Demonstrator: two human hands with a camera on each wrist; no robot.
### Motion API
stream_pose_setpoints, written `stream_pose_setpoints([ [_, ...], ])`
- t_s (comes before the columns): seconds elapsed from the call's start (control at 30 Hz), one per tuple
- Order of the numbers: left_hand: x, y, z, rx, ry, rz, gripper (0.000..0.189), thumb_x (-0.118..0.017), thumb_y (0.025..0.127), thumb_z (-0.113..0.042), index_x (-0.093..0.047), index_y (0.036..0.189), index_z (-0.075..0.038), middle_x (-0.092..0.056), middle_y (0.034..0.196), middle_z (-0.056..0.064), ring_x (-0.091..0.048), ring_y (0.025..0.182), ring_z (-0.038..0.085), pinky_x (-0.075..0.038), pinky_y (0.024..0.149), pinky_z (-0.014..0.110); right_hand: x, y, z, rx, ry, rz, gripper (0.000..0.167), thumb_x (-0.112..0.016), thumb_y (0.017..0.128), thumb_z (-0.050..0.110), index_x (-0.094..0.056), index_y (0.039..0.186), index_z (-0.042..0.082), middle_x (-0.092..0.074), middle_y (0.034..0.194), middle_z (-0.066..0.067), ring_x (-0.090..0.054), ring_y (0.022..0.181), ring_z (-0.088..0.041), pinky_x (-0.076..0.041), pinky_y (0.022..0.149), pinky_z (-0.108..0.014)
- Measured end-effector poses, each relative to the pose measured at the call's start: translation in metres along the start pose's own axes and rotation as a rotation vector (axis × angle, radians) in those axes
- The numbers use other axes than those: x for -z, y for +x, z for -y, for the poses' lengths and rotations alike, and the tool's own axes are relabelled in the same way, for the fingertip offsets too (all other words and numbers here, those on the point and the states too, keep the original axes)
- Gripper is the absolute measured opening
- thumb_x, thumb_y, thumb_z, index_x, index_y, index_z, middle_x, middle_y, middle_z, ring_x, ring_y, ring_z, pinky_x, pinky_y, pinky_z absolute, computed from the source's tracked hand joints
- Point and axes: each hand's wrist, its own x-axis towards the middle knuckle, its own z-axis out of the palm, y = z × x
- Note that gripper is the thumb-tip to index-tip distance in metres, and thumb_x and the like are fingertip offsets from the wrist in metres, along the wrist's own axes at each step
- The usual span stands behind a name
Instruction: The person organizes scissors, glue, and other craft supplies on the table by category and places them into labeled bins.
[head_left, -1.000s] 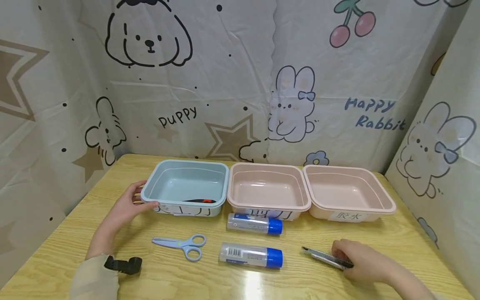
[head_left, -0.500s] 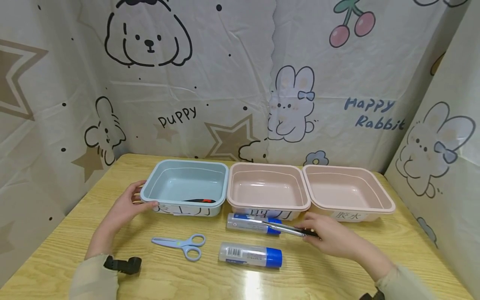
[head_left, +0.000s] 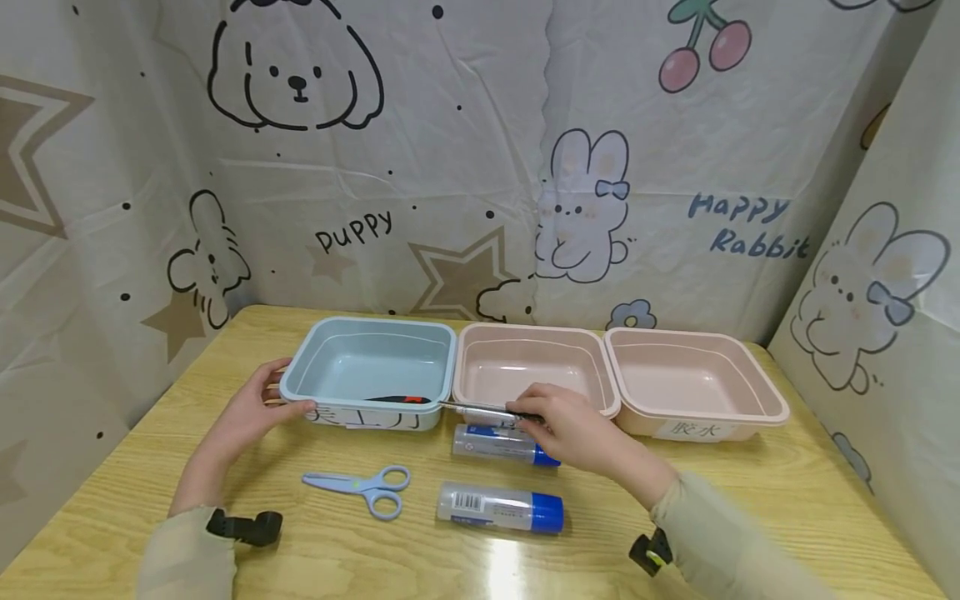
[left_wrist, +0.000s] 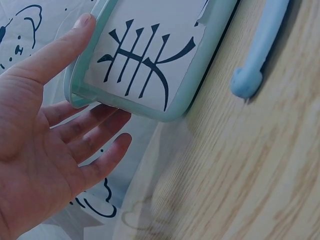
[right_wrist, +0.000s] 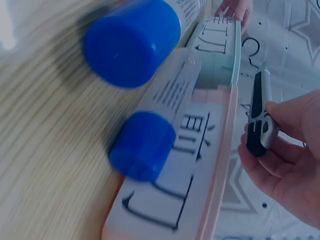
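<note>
My right hand (head_left: 573,427) pinches a silver-and-black utility knife (right_wrist: 261,112) between thumb and fingers, above the front rim of the middle pink bin (head_left: 536,333). The knife's tip points left, towards the light-blue bin (head_left: 375,325). At that bin's left end, my left hand (head_left: 251,417) holds the corner, thumb on the front rim and fingers around the side under the rim. A black-and-red knife (head_left: 405,399) lies inside the blue bin, partly hidden by its front wall.
A second pink bin (head_left: 697,337) stands at the right. In front of the bins lie light-blue scissors (head_left: 363,486) and two glue sticks with blue caps, one nearer (head_left: 498,508) and one against the middle bin (head_left: 491,444). A patterned cloth (head_left: 465,167) hangs behind.
My right hand has lifted the utility knife off the table at the right and carried it left, up over the middle bin's front rim. The left hand stays at the blue bin.
</note>
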Motion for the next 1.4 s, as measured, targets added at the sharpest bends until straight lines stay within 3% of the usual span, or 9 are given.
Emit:
stream_pose_setpoints([
  [0.4, -0.001, -0.001, -0.002, 0.0, 0.006, -0.018, 0.089, -0.068, 0.079, -0.038, -0.017, 0.143, -0.004, -0.036, 0.133, 0.021, -0.045, 0.111, 0.033, -0.048, 0.082, 0.038, -0.032, 0.058, 0.013, 0.006, 0.048, -0.106, 0.014, -0.06, 0.087, 0.011, -0.069, 0.098, 0.009, -0.067, 0.091, 0.0, -0.06, 0.08, -0.01, -0.05, 0.071, -0.025],
  [0.87, 0.002, -0.002, -0.006, -0.009, -0.005, 0.007, 0.089, -0.067, 0.081, -0.035, -0.014, 0.144, -0.003, -0.034, 0.135, 0.024, -0.044, 0.113, 0.036, -0.046, 0.084, 0.041, -0.053, 0.103, 0.025, -0.046, 0.074, -0.055, 0.015, -0.06, 0.088, 0.016, -0.068, 0.098, 0.009, -0.068, 0.093, -0.002, -0.062, 0.081, -0.01, -0.049, 0.069, -0.019],
  [1.17, 0.001, 0.0, -0.004, -0.008, -0.007, 0.012, 0.088, -0.067, 0.082, -0.033, -0.013, 0.144, -0.003, -0.034, 0.135, 0.024, -0.044, 0.114, 0.036, -0.047, 0.083, 0.039, -0.069, 0.126, 0.032, -0.065, 0.049, -0.014, 0.018, -0.059, 0.089, 0.02, -0.07, 0.101, 0.011, -0.068, 0.095, 0.0, -0.063, 0.086, -0.01, -0.049, 0.075, -0.021],
  [1.4, 0.0, -0.001, -0.004, -0.005, -0.005, 0.009, 0.089, -0.067, 0.081, -0.034, -0.013, 0.144, -0.003, -0.033, 0.136, 0.024, -0.044, 0.114, 0.037, -0.047, 0.084, 0.04, -0.078, 0.138, 0.036, -0.115, 0.078, 0.042, 0.02, -0.059, 0.089, 0.021, -0.07, 0.102, 0.01, -0.07, 0.092, 0.001, -0.063, 0.081, -0.005, -0.048, 0.073, -0.015],
])
